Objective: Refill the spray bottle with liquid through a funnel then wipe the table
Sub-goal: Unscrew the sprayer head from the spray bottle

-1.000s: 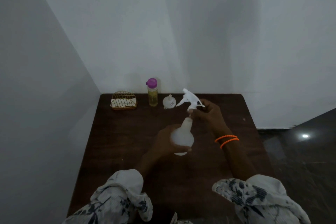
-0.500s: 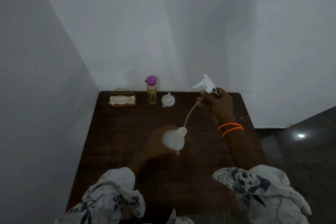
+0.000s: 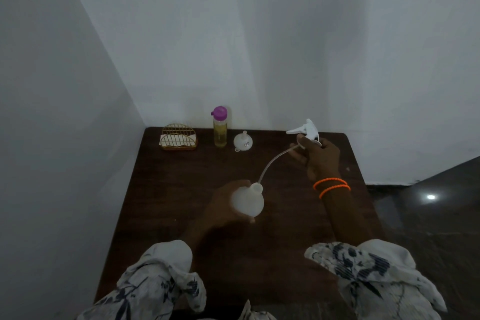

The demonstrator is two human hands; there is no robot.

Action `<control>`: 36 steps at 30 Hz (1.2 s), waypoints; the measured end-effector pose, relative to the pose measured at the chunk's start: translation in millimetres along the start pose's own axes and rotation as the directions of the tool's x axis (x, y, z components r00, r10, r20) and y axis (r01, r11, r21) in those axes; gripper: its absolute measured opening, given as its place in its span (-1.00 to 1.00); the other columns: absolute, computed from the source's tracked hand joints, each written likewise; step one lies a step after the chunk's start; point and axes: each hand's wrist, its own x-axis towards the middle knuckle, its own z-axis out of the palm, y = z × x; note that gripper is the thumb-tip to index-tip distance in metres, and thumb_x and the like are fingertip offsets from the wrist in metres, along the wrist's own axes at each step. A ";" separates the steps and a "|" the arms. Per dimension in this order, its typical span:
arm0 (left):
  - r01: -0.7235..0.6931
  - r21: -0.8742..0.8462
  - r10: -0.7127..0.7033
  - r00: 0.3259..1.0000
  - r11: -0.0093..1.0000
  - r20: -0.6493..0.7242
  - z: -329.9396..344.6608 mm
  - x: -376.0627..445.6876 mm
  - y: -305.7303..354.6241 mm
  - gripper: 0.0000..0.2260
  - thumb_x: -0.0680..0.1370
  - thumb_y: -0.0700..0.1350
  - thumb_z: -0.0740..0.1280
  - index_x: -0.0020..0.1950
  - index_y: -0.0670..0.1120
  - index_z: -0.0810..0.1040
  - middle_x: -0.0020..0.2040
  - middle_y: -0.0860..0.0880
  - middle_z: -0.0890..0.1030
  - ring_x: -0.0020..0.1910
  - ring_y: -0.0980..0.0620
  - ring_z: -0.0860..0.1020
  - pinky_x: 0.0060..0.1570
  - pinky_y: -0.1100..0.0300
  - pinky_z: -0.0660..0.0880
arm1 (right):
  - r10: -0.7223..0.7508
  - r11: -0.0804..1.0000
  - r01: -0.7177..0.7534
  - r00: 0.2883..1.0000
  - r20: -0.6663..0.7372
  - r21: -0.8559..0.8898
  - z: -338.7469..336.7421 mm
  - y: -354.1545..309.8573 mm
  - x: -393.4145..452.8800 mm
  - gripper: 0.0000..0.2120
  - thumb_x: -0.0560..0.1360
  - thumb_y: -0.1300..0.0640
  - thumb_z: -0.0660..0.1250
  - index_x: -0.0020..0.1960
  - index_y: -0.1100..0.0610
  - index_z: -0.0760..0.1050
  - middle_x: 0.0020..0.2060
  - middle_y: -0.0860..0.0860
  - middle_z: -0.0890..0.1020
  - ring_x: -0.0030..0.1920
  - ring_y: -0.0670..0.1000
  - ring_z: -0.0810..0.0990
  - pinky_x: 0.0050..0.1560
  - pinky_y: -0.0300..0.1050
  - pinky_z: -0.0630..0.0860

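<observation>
Sitting at a dark wooden worktop set into a corner of grey walls, a person worked on a spray bottle with its pump head already off. At the far left of the worktop stood a gold wire holder with white cloth or paper in it; just to its right was an upright bottle of yellow liquid with a purple cap, and beside that a small white funnel lying spout up. Nearer the person, the left hand curled round the pale, translucent spray bottle, gripping its body and holding it tilted, neck toward the right. A thin dip tube arced from that open neck up to the white trigger head, which the right hand pinched at its collar, orange bangles on the wrist. The tube's lower end appeared to sit at or just inside the neck; the dim light left that unclear. Judged from this, the refill had not begun: funnel and liquid sat untouched at the back. The risk lay in the springy tube, which might flick drops across the worktop as it came free, and in the tilted, uncapped bottle, which could spill any remaining liquid. Set down carelessly, the trigger head could roll toward the right edge.
</observation>
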 end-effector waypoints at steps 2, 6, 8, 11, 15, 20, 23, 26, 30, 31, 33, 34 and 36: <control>0.006 -0.002 -0.006 1.000 1.000 0.005 0.1 -0.3 -1.7 -0.15 0.20 0.07 0.70 0.40 0.26 0.39 0.40 0.24 0.43 0.36 0.21 0.42 0.37 -0.02 0.47 | 0.001 1.000 -0.001 1.000 -0.008 -0.009 0.6 -0.9 -0.2 -0.67 0.45 0.36 0.48 0.17 0.40 0.50 -0.13 0.23 0.66 -0.13 0.18 0.72 -0.17 0.08 0.71; 0.000 0.003 0.000 1.000 1.000 0.006 0.6 -0.8 -5.6 -0.14 0.19 0.11 0.70 0.41 0.25 0.38 0.41 0.23 0.43 0.38 0.19 0.42 0.38 -0.03 0.47 | -0.009 1.000 0.009 0.999 -0.034 -0.020 2.5 -1.0 -0.2 -0.64 0.44 0.37 0.49 0.19 0.42 0.49 -0.12 0.25 0.65 -0.14 0.18 0.72 -0.18 0.09 0.71; 0.000 -0.006 0.000 1.000 1.000 -0.001 1.0 -0.1 -6.9 -0.14 0.19 0.12 0.70 0.41 0.26 0.38 0.41 0.23 0.43 0.38 0.20 0.42 0.38 -0.03 0.47 | -0.014 1.000 0.013 0.999 -0.036 -0.029 2.1 -0.8 -0.6 -0.65 0.44 0.37 0.49 0.18 0.41 0.50 -0.12 0.26 0.65 -0.14 0.19 0.72 -0.19 0.08 0.70; 0.006 -0.006 -0.006 1.000 1.000 -0.004 1.1 1.6 -10.3 -0.14 0.17 0.14 0.70 0.39 0.29 0.38 0.39 0.24 0.44 0.37 0.18 0.43 0.36 -0.06 0.49 | 0.008 1.000 -0.008 1.000 -0.022 -0.008 2.0 -2.8 -2.0 -0.67 0.45 0.37 0.48 0.17 0.39 0.50 -0.11 0.25 0.65 -0.13 0.19 0.72 -0.15 0.09 0.71; 0.020 -0.003 -0.020 1.000 1.000 -0.006 0.2 2.7 -13.2 -0.13 0.15 0.17 0.69 0.38 0.28 0.37 0.36 0.24 0.45 0.33 0.19 0.45 0.34 0.01 0.49 | 0.021 1.000 -0.021 1.000 -0.013 0.016 1.8 -2.7 -2.6 -0.70 0.46 0.37 0.47 0.15 0.37 0.50 -0.11 0.26 0.64 -0.14 0.18 0.72 -0.19 0.03 0.70; 0.015 0.022 -0.014 1.000 1.000 -0.025 0.7 4.1 -15.7 -0.17 0.18 0.14 0.69 0.35 0.26 0.36 0.32 0.25 0.43 0.28 0.22 0.45 0.27 0.14 0.48 | 0.011 0.999 -0.012 1.000 0.012 0.040 0.4 -7.2 0.2 -0.64 0.46 0.36 0.47 0.21 0.41 0.49 -0.10 0.24 0.65 -0.06 0.21 0.72 -0.11 0.09 0.71; 0.026 0.041 -0.025 0.999 0.999 -0.025 0.5 5.6 -17.4 -0.18 0.19 0.11 0.70 0.33 0.28 0.35 0.31 0.27 0.41 0.26 0.26 0.44 0.28 0.16 0.46 | 0.024 0.994 -0.029 0.998 0.050 0.104 0.2 -14.7 5.3 -0.63 0.48 0.34 0.46 0.24 0.40 0.49 -0.04 0.24 0.66 -0.02 0.21 0.71 0.02 0.16 0.68; 0.033 0.071 -0.032 0.999 0.997 -0.014 -1.2 7.8 -20.2 -0.18 0.18 0.11 0.70 0.35 0.25 0.39 0.32 0.25 0.45 0.28 0.22 0.44 0.29 0.15 0.44 | 0.034 0.993 -0.042 0.997 0.072 0.108 0.1 -22.2 13.2 -0.57 0.49 0.33 0.46 0.30 0.44 0.45 0.05 0.32 0.62 0.06 0.26 0.68 0.01 0.13 0.68; 0.054 0.101 -0.051 0.998 0.993 -0.035 -2.1 12.4 -25.6 -0.18 0.16 0.14 0.69 0.29 0.36 0.34 0.25 0.33 0.40 0.27 0.23 0.40 0.28 0.16 0.39 | 0.078 0.994 -0.086 0.992 0.102 0.075 -1.1 -30.0 25.3 -0.57 0.49 0.32 0.46 0.30 0.43 0.45 0.15 0.39 0.59 0.12 0.30 0.67 -0.06 0.08 0.69; 0.059 0.104 -0.055 0.998 0.993 -0.037 -2.7 14.5 -27.1 -0.18 0.15 0.16 0.69 0.27 0.40 0.32 0.23 0.35 0.38 0.27 0.23 0.39 0.29 0.16 0.38 | 0.086 0.993 -0.093 0.991 0.105 0.066 -1.4 -30.3 28.3 -0.57 0.49 0.32 0.46 0.30 0.43 0.46 0.17 0.39 0.59 0.10 0.29 0.68 -0.06 0.07 0.69; 0.075 0.129 -0.073 0.997 0.989 -0.020 -3.1 18.6 -29.7 -0.19 0.14 0.19 0.68 0.21 0.50 0.27 0.18 0.40 0.34 0.26 0.24 0.37 0.30 0.16 0.35 | 0.108 0.993 -0.114 0.988 0.114 0.042 -2.8 -27.8 34.5 -0.58 0.49 0.31 0.46 0.29 0.42 0.47 0.21 0.39 0.58 0.06 0.25 0.70 -0.05 0.07 0.68; 0.081 0.134 -0.080 0.997 0.988 -0.012 -3.2 20.6 -31.4 -0.19 0.14 0.19 0.68 0.18 0.53 0.25 0.17 0.41 0.34 0.26 0.24 0.37 0.31 0.15 0.36 | 0.126 0.991 -0.131 0.985 0.117 0.031 -3.5 -25.1 37.2 -0.59 0.50 0.31 0.45 0.29 0.41 0.47 0.22 0.38 0.58 0.06 0.24 0.70 -0.03 0.08 0.69; 0.084 0.120 -0.082 0.996 0.989 -0.018 -4.2 24.9 -34.1 -0.18 0.14 0.19 0.68 0.18 0.55 0.25 0.19 0.37 0.40 0.25 0.21 0.42 0.30 0.10 0.41 | 0.179 0.983 -0.183 0.977 0.114 0.028 -4.5 -18.1 42.2 -0.62 0.51 0.31 0.44 0.29 0.38 0.48 0.19 0.34 0.60 0.06 0.23 0.70 -0.05 0.06 0.69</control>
